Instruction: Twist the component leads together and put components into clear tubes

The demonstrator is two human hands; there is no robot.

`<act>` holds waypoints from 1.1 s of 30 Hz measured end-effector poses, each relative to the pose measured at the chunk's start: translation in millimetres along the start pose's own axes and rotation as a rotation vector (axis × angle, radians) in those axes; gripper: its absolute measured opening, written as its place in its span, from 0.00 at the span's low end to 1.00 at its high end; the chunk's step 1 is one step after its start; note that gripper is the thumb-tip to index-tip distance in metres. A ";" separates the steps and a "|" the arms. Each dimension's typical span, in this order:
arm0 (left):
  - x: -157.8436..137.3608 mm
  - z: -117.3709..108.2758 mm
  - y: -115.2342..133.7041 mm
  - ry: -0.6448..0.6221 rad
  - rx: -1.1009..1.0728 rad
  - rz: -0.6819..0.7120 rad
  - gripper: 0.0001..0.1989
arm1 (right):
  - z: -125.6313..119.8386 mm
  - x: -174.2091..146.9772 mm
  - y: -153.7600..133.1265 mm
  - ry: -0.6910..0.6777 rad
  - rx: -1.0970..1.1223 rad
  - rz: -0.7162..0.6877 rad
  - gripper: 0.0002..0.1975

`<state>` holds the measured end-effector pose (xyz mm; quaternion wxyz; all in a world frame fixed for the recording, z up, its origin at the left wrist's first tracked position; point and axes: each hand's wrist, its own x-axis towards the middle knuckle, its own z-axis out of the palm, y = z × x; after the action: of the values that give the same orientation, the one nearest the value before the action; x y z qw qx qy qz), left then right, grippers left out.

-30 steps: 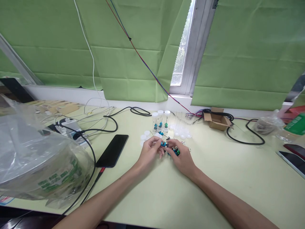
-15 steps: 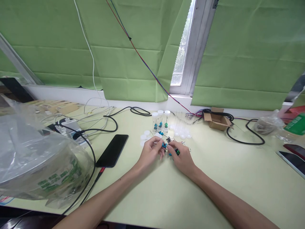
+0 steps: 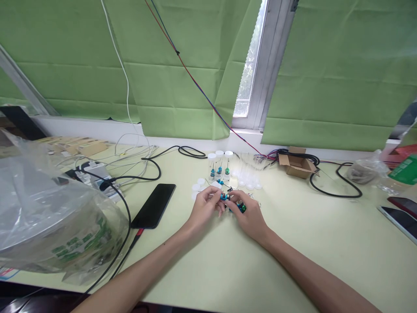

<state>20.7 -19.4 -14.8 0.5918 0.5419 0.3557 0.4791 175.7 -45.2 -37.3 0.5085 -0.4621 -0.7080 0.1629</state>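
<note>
My left hand point(image 3: 207, 203) is closed in a pinch on a small blue metal part point(image 3: 223, 197) with a thin rod sticking out to the left. Against its right end my right hand point(image 3: 246, 213) pinches a small black piece point(image 3: 229, 197). Partly hidden by the right fingers, more small blue and green parts point(image 3: 243, 208) lie on the table. Just beyond the hands another blue part point(image 3: 220, 182) rests there. Three clear tubes with white caps point(image 3: 219, 153) stand behind it, each with a blue or green part inside.
Loose white caps point(image 3: 196, 187) lie left of the tubes, and several clear containers point(image 3: 249, 180) are on the right. A black phone point(image 3: 153, 206) is left of my hands beside a large plastic-wrapped bundle point(image 3: 65, 217). Cables surround a small cardboard box point(image 3: 298, 164) at the back.
My right fingertips have shifted slightly, and the black piece now shows at the end of the blue part. The left hand has hardly moved.
</note>
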 end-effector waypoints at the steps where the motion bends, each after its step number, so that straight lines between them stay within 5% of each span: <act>1: 0.2 -0.4 -0.4 0.002 -0.001 0.001 0.12 | -0.1 -0.3 -0.1 -0.002 0.004 -0.008 0.07; 11: -0.6 -0.5 -1.2 -0.012 0.029 0.011 0.12 | 2.0 -0.7 7.8 0.014 -0.032 -0.025 0.06; 25: -2.3 2.6 0.9 -0.042 0.056 0.023 0.12 | 1.1 1.1 6.0 -0.034 -0.057 -0.031 0.19; 33: -0.8 0.7 -0.2 0.012 -0.026 -0.022 0.11 | 0.8 -0.9 2.9 0.012 0.008 -0.022 0.08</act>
<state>21.1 -20.4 -15.0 0.6018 0.5274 0.3592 0.4803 176.5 -44.2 -40.2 0.5163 -0.4530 -0.7095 0.1576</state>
